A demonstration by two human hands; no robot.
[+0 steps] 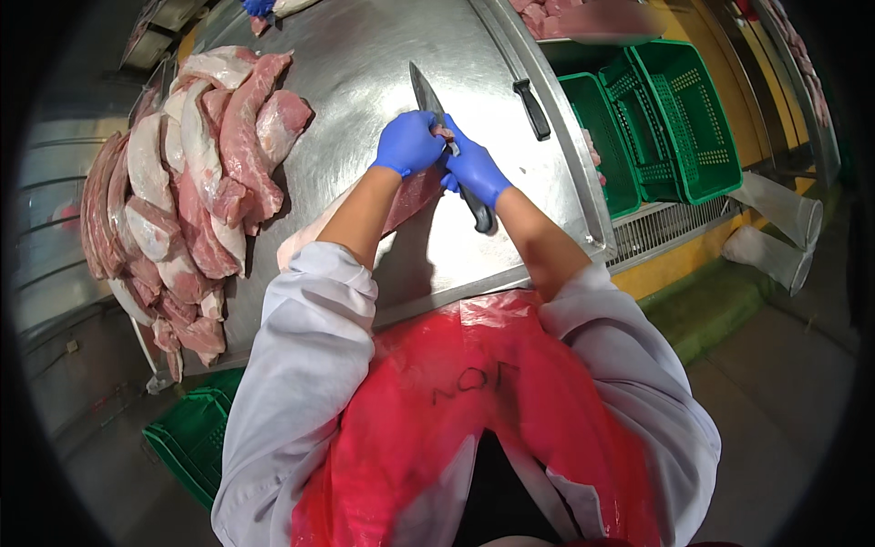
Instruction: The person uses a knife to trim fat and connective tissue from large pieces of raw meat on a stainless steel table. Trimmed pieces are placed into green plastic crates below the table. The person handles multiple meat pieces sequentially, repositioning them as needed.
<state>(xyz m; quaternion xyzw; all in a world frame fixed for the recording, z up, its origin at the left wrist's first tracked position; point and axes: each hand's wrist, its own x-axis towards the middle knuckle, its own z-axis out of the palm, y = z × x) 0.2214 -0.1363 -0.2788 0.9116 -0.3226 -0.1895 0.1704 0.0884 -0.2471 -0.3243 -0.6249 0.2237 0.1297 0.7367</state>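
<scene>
My gloved right hand [474, 169] is wrapped around a knife [425, 91]. Its blade points away from me and its black handle end shows below my palm. Beside it, my gloved left hand [408, 143] is closed on a small pink piece of meat [444, 135] between the two hands, close to the blade. Under my left forearm a long cut of meat [415, 199] lies on the metal table [365, 55], partly hidden by the arm. To the left, a large pile of meat strips [187, 173] covers the table's side.
A second black-handled knife [531, 109] lies near the table's raised right edge. Green crates [688, 128] stand beyond that edge, and another green crate [193, 438] is low at left. More meat [583, 18] sits at the far right. A blue-gloved hand [259, 6] shows at the far edge.
</scene>
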